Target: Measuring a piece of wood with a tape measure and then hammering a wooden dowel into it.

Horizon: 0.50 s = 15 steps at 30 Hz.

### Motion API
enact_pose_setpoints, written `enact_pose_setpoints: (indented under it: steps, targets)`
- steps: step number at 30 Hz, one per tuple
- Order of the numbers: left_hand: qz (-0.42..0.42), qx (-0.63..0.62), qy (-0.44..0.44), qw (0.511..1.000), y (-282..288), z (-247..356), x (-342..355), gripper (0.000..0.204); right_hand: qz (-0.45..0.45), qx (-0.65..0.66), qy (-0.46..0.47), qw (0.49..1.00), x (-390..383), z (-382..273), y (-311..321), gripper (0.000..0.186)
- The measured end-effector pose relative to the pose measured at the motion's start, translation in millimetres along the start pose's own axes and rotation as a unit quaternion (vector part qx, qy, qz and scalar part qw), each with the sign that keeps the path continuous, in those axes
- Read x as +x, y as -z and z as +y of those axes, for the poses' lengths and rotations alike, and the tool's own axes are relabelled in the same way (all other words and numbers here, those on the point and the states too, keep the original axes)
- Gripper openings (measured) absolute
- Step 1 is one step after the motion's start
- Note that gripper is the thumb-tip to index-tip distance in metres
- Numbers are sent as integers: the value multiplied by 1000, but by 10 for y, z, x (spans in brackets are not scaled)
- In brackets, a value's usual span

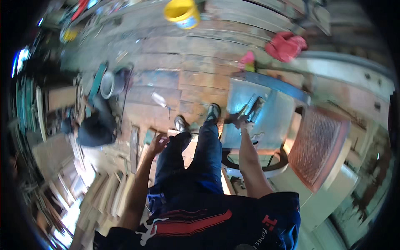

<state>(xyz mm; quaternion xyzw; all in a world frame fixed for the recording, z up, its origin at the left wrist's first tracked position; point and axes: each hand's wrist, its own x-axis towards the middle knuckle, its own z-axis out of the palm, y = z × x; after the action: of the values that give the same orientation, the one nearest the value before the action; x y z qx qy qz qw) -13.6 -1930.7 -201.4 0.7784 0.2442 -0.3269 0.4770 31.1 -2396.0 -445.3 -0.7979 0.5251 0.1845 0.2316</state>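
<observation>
My right hand reaches over the pale, bluish seat of a chair. Its fingers are curled at the lower end of a dark thing, too blurred to name. Just beyond them lie a long slim tool and a dark, shiny cylindrical thing. A thin, light curved strip rests on the seat beside my wrist. My left hand hangs beside my left leg, fingers loosely apart, with nothing visible in it. The chair's woven reddish-brown back stands to the right.
A white bottle lies on the plank floor ahead of my feet. Another person crouches at the left near a grey bucket. A yellow bucket, red cloth and stacked wood strips stand around.
</observation>
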Motion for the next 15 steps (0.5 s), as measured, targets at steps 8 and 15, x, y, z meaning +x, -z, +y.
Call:
enact_pose_setpoints:
  steps: [8, 15]
  targets:
    - [82, 4, 76, 994, -79, 195, -637, 35, -58, -192, 6, 980, -51, -141, -396, 70]
    - [126, -40, 108, 985, -117, -427, -1039, 38, -16, -174, 93, 980, 830, 16, -385, 51]
